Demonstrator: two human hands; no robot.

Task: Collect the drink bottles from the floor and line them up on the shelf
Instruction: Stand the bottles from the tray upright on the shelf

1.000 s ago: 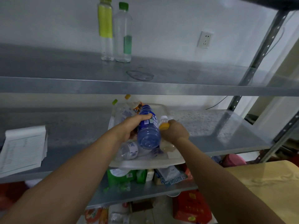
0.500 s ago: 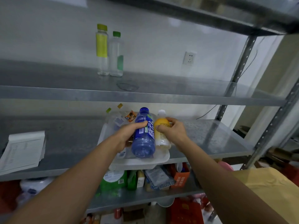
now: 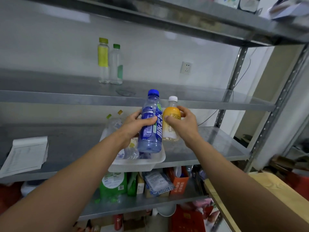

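Observation:
My left hand (image 3: 133,124) grips a blue bottle (image 3: 151,124) with a blue cap, held upright above a white tray (image 3: 138,164). Beside it, my right hand (image 3: 183,122) holds a small orange-labelled bottle (image 3: 171,119) with a white cap. Both bottles hang in front of the upper shelf's edge (image 3: 66,99). On that shelf stand two clear bottles side by side: a yellow-labelled one (image 3: 103,61) and a green-capped one (image 3: 116,64). More bottles lie in the tray, partly hidden behind my left hand.
The tray rests on the middle shelf (image 3: 209,148), with a paper pad (image 3: 25,154) at its left. Packets and boxes crowd the lower shelf (image 3: 142,185). A metal upright (image 3: 234,76) and a wall socket (image 3: 186,67) stand at the right. A wooden surface (image 3: 267,190) is at lower right.
Both hands have lifted their bottles up out of the tray, from lying low to upright near the upper shelf's edge. The view has tilted upward.

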